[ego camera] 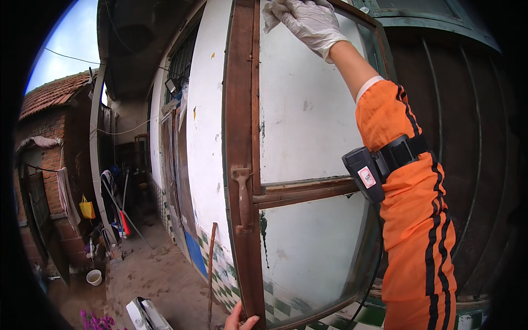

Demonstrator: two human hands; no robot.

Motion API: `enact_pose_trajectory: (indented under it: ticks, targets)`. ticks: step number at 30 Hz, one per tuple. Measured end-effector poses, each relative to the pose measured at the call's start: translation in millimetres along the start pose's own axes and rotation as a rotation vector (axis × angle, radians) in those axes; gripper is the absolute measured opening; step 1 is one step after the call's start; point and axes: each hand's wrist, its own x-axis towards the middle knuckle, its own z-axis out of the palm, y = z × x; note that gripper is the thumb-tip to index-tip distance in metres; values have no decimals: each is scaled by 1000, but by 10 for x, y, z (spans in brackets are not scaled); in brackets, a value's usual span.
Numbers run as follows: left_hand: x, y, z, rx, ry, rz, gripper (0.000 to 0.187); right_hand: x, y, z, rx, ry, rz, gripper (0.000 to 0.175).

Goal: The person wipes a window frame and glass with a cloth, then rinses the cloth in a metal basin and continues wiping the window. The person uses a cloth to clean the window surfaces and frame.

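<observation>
My right hand (309, 27), in a whitish disposable glove, presses a crumpled light grey cloth (273, 16) against the upper glass pane (307, 107) of a wood-framed glazed door, near its top left corner. At the bottom edge of the view, my bare left hand (240, 319) grips the lower part of the door's brown wooden stile (243, 123). A rusty metal pull handle (243, 200) is fixed to that stile above my left hand. The lower glass pane (313, 251) shows smudges and a dark green paint run.
A wooden stick (211, 268) leans against the tiled wall left of the door. A white box-like object (146, 315) and pink flowers (97, 321) are at the bottom left. Farther off stand a white bucket (94, 277) and long-handled tools (123, 206).
</observation>
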Motion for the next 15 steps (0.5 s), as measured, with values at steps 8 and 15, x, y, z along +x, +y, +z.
enact_pose_trajectory:
  ticks: [8,15]
  targets:
    - [15,-119,-29,77,106,-78,62,-545,1259,-277,-33,-221,248,64]
    - [8,-102,-24,356,171,342,65,-1076,1382,-422,79,-196,147,60]
